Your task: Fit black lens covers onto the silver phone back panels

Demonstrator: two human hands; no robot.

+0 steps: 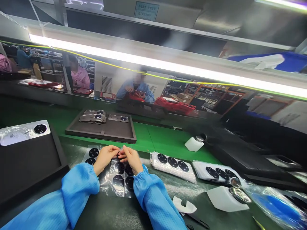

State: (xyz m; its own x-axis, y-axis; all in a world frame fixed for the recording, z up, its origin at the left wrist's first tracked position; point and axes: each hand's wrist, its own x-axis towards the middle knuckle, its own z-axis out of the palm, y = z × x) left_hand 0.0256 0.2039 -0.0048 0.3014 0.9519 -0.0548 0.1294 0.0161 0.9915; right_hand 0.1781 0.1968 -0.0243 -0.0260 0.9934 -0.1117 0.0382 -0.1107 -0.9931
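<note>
My left hand (105, 158) and my right hand (131, 159) meet fingertip to fingertip over clear plastic packaging. Both are closed in a pinch; the small piece between the fingers is mostly hidden, and I cannot make out what it is. Beneath them lies a clear plastic sheet (104, 182) with several round black camera lens covers (118, 182) in its pockets. Another lens cover (93, 152) shows just left of my left hand. Blue sleeves cover both forearms.
Ahead is a dark tray (103, 136) with phone back panels (92, 117). At left, a silver back panel (22, 132) rests on another tray (31, 166). Packs of lens covers (174, 167) (217, 174), white dispenser bottles (194, 144) (226, 198) and tweezers (198, 220) sit to the right. People sit beyond.
</note>
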